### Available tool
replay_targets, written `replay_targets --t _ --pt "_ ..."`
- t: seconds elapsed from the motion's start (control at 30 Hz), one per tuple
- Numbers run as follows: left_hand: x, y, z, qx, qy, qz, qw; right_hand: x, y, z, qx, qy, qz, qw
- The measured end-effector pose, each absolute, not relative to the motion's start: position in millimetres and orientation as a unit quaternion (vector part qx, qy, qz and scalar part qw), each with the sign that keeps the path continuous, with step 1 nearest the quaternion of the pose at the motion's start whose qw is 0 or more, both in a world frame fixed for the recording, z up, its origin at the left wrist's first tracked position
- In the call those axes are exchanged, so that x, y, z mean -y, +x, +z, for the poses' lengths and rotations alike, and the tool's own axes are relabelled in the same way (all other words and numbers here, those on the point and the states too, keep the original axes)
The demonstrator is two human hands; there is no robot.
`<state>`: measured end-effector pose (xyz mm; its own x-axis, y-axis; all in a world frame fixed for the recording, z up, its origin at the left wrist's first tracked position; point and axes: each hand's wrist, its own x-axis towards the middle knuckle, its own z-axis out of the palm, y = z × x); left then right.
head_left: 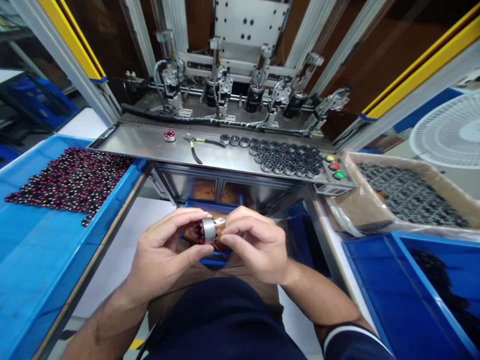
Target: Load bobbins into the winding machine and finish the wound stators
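Note:
In front of my lap, my left hand [168,250] grips a motor stator [208,230] between thumb and fingers. The stator has a silver band and dark slots with red windings, and it is turned on its side. Thin red wire [215,245] trails from its lower edge toward my right hand [258,242]. Thumb and forefinger of that hand are pinched together just right of the stator; what lies between them is too small to make out. A small shiny piece [219,221] shows between the hands, its kind unclear.
A metal shelf [142,142] ahead bears one red-wound stator [169,136], cutting pliers [198,145] and rows of dark stators [285,155]. Left is a blue bin [26,240] of wound stators; right are a lined carton [360,210], a blue crate [382,270] and push buttons [334,166].

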<state>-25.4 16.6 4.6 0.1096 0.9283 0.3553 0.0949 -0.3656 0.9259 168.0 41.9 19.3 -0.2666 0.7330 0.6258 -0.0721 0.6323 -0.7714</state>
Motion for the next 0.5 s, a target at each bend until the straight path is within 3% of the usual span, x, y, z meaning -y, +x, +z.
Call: replay_targets --t 0.13,0.23,0.37,0.5 --pt "-15 -20 5 -0.358 0.573 0.548 0.493 -37 165 23 0.665 -0.275 0.423 0.550" --pt "-14 -17 5 -0.341 0.577 0.557 0.491 -35 167 21 0.648 -0.289 0.468 0.527" --pt "-14 -20 7 -0.368 0.672 0.567 0.302 -38 181 19 0.643 -0.346 0.473 0.494" --pt "-12 -26 9 -0.380 0.774 0.495 0.110 -39 189 33 0.738 -0.307 0.314 0.512"
